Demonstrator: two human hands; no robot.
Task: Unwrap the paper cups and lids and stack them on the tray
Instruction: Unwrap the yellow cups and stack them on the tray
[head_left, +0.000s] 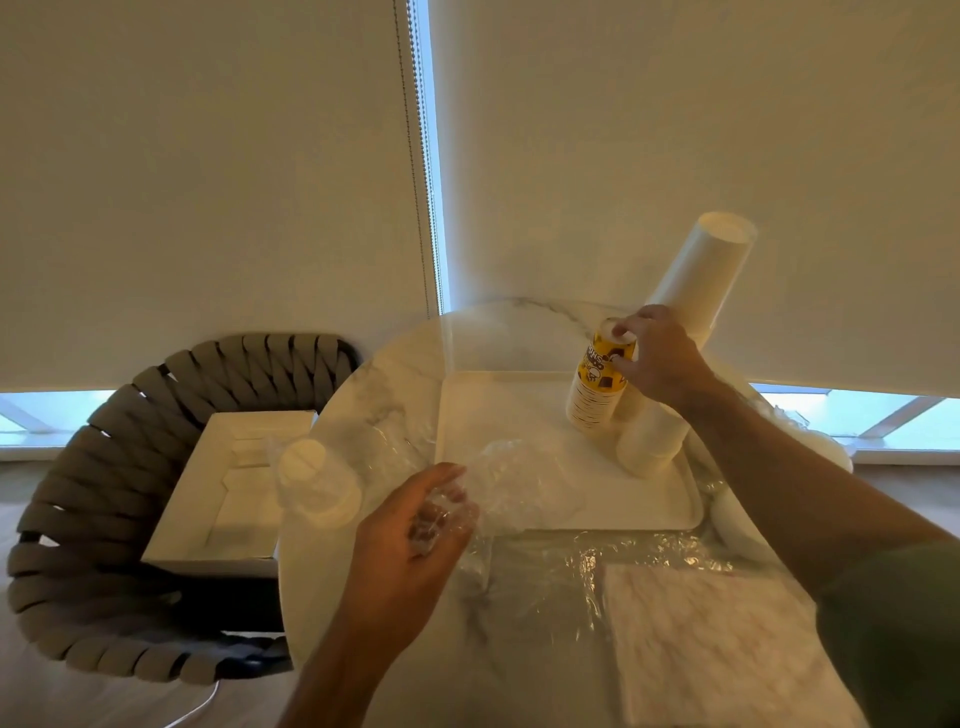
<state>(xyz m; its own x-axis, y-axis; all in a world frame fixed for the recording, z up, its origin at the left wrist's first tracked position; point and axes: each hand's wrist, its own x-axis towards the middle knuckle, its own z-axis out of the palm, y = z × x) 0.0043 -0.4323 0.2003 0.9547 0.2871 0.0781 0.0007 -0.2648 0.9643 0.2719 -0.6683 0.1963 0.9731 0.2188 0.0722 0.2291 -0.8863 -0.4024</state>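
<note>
Here my right hand (660, 358) had its grip curled round the top of the yellow cups (597, 387), standing inverted on the tray (467, 415) beside the tall white cups (696, 291). My left hand (410, 525) pinched crumpled wrap (498, 483) just over the tray's near edge. A wrapped lid stack (317, 480) lay on the counter (395, 374), left of the tray. I judged it best to seat the yellow cups squarely, let go gently, and drop the wrap clear of the tray.
</note>
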